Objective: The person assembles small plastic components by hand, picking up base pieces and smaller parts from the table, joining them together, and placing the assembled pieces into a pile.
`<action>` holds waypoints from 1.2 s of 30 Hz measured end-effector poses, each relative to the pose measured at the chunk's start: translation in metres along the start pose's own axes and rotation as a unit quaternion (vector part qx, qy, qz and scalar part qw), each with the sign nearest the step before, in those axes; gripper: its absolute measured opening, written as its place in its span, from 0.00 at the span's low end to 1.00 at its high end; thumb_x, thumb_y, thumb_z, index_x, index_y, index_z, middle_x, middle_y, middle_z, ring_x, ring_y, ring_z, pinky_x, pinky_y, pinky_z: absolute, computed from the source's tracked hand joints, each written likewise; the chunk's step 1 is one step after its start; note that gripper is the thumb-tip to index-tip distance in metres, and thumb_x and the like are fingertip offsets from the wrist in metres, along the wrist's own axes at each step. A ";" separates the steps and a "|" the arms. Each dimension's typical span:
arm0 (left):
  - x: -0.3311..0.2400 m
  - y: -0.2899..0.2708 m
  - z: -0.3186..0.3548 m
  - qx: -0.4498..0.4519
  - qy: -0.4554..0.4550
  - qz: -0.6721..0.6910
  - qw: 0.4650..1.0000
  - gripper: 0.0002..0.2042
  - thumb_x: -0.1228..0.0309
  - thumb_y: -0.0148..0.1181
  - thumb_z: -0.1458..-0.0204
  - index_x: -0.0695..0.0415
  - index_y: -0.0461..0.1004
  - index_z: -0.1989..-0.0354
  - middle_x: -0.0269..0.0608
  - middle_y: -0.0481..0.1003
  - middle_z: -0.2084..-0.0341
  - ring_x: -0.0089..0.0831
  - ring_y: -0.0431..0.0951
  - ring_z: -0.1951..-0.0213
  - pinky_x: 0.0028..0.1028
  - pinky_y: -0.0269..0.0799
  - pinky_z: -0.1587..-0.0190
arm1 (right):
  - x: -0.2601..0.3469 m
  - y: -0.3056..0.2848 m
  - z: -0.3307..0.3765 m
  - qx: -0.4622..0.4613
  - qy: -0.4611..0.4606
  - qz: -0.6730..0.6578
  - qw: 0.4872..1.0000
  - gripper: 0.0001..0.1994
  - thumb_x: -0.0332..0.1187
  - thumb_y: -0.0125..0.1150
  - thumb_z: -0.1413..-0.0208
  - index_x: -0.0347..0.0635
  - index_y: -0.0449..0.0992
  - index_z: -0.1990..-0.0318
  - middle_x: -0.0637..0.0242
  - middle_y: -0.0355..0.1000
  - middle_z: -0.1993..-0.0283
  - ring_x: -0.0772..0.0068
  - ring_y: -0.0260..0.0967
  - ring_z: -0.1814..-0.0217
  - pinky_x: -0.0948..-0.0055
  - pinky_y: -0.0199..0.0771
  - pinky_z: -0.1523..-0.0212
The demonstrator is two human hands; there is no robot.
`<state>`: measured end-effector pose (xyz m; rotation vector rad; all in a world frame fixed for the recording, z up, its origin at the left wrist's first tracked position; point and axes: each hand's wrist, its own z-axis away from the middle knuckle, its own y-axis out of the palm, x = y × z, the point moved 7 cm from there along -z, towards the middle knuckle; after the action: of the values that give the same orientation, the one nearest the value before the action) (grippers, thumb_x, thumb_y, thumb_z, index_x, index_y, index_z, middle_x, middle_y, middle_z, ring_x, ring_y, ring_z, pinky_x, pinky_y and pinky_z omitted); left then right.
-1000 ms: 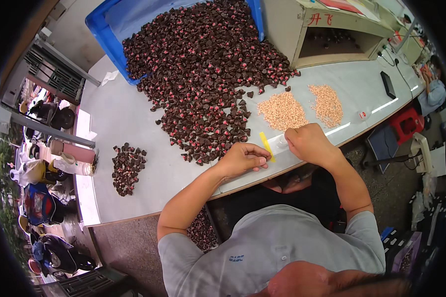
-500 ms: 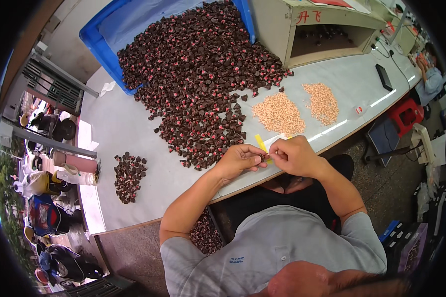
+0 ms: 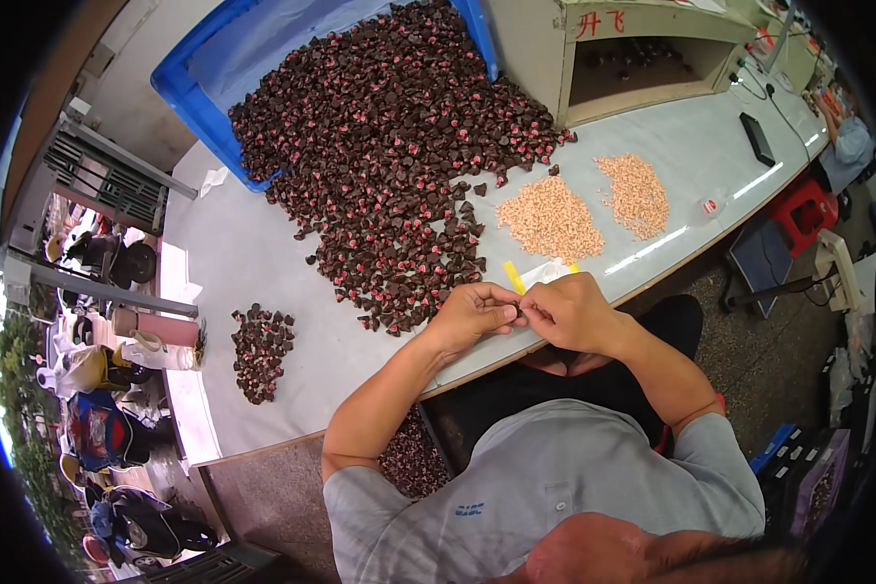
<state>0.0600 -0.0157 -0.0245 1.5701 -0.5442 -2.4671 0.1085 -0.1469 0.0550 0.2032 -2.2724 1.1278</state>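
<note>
Close together over the table's near edge, my two hands meet at the fingertips. My left hand point(image 3: 474, 314) is closed in a pinch on a small dark part point(image 3: 517, 310), mostly covered by the fingers. My right hand point(image 3: 571, 311) is closed too, thumb and forefinger pressed against that part; whatever its fingertips hold is too small to make out. Just beyond the hands lie a yellow strip point(image 3: 514, 277) and something white point(image 3: 552, 272), partly hidden. Past them is a heap of tiny light-orange pieces point(image 3: 549, 219), with a smaller heap of the same pieces point(image 3: 637, 198) to its right.
A blue tray point(image 3: 187, 102) tipped at the back spills a large pile of dark parts with red bits point(image 3: 380, 185) across the table. A small separate pile point(image 3: 261, 355) sits left. A box-like shelf point(image 3: 526, 63), a black rectangular object point(image 3: 756, 139) and a red stool point(image 3: 805, 207) stand right.
Both hands stay at the same spot, and the right fingertips have closed in nearer to the left ones over the small part. The whole view has shifted slightly.
</note>
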 end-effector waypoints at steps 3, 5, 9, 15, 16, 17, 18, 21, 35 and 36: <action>0.003 -0.003 -0.002 -0.005 0.008 -0.004 1.000 0.12 0.76 0.62 0.45 0.67 0.74 0.54 0.47 0.78 0.59 0.30 0.81 0.58 0.20 0.76 0.60 | 0.008 0.003 0.004 -0.011 -0.057 0.072 0.996 0.05 0.28 0.63 0.54 0.43 0.72 0.73 0.62 0.71 0.82 0.58 0.71 0.81 0.64 0.69 0.79; 0.003 -0.004 -0.001 -0.004 0.008 0.000 1.000 0.12 0.77 0.62 0.45 0.67 0.74 0.53 0.47 0.78 0.58 0.31 0.81 0.58 0.20 0.76 0.60 | 0.011 0.001 0.004 -0.013 -0.075 0.053 0.996 0.03 0.23 0.63 0.54 0.40 0.75 0.71 0.62 0.71 0.80 0.62 0.71 0.80 0.67 0.69 0.79; -0.001 0.001 -0.001 -0.005 0.007 -0.006 1.000 0.13 0.77 0.62 0.46 0.67 0.74 0.53 0.48 0.78 0.55 0.31 0.81 0.58 0.20 0.76 0.60 | -0.016 -0.035 0.009 -0.079 0.015 -0.037 0.996 0.03 0.23 0.62 0.52 0.38 0.76 0.68 0.61 0.71 0.80 0.67 0.70 0.81 0.70 0.68 0.78; -0.004 0.004 0.002 -0.012 -0.008 -0.019 1.000 0.13 0.78 0.61 0.45 0.68 0.75 0.53 0.47 0.78 0.53 0.29 0.81 0.58 0.18 0.76 0.61 | -0.094 -0.125 0.049 -0.171 0.239 0.108 0.950 0.03 0.26 0.59 0.46 0.37 0.76 0.65 0.61 0.72 0.80 0.71 0.69 0.81 0.73 0.66 0.77; -0.003 0.002 0.002 -0.018 -0.011 -0.018 1.000 0.12 0.78 0.61 0.45 0.68 0.75 0.53 0.47 0.78 0.53 0.28 0.80 0.58 0.18 0.76 0.61 | -0.102 -0.132 0.054 -0.154 0.259 0.164 0.939 0.03 0.27 0.59 0.46 0.39 0.76 0.66 0.60 0.73 0.79 0.66 0.71 0.79 0.70 0.67 0.76; -0.003 0.005 0.001 -0.007 -0.009 -0.018 1.000 0.12 0.78 0.61 0.45 0.68 0.75 0.53 0.47 0.78 0.53 0.28 0.80 0.58 0.18 0.76 0.61 | -0.110 -0.138 0.059 -0.137 0.278 0.219 0.925 0.02 0.28 0.60 0.47 0.40 0.76 0.67 0.59 0.74 0.78 0.61 0.73 0.77 0.67 0.69 0.76; -0.003 0.003 0.003 -0.013 -0.011 -0.024 1.000 0.13 0.78 0.61 0.45 0.68 0.75 0.52 0.47 0.78 0.53 0.28 0.81 0.58 0.18 0.76 0.61 | -0.115 -0.136 0.060 -0.106 0.290 0.229 0.923 0.02 0.29 0.59 0.49 0.43 0.75 0.68 0.58 0.75 0.76 0.53 0.75 0.72 0.60 0.71 0.72; -0.001 0.002 0.000 -0.008 -0.012 -0.025 1.000 0.13 0.77 0.62 0.45 0.67 0.75 0.52 0.47 0.78 0.54 0.28 0.81 0.59 0.18 0.76 0.61 | -0.120 -0.128 0.060 -0.039 0.294 0.263 0.918 0.03 0.30 0.58 0.50 0.44 0.74 0.68 0.58 0.75 0.75 0.52 0.75 0.71 0.58 0.72 0.69; -0.007 0.010 0.004 0.015 -0.042 -0.052 0.998 0.12 0.77 0.62 0.46 0.66 0.74 0.53 0.47 0.77 0.53 0.28 0.80 0.57 0.19 0.75 0.61 | -0.078 -0.107 0.036 -0.095 0.208 0.134 0.964 0.04 0.24 0.61 0.53 0.39 0.72 0.71 0.62 0.73 0.73 0.65 0.72 0.73 0.69 0.72 0.72; -0.006 0.011 0.003 0.023 -0.045 -0.050 0.997 0.13 0.76 0.62 0.46 0.65 0.75 0.54 0.47 0.78 0.54 0.28 0.80 0.58 0.19 0.75 0.61 | -0.068 -0.098 0.033 -0.089 0.209 0.028 0.974 0.04 0.22 0.61 0.53 0.38 0.72 0.70 0.63 0.72 0.72 0.69 0.72 0.73 0.72 0.71 0.72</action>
<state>0.0595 -0.0227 -0.0141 1.5452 -0.5529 -2.6283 0.1865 -0.2420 0.0680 -0.1579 -1.9923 0.8890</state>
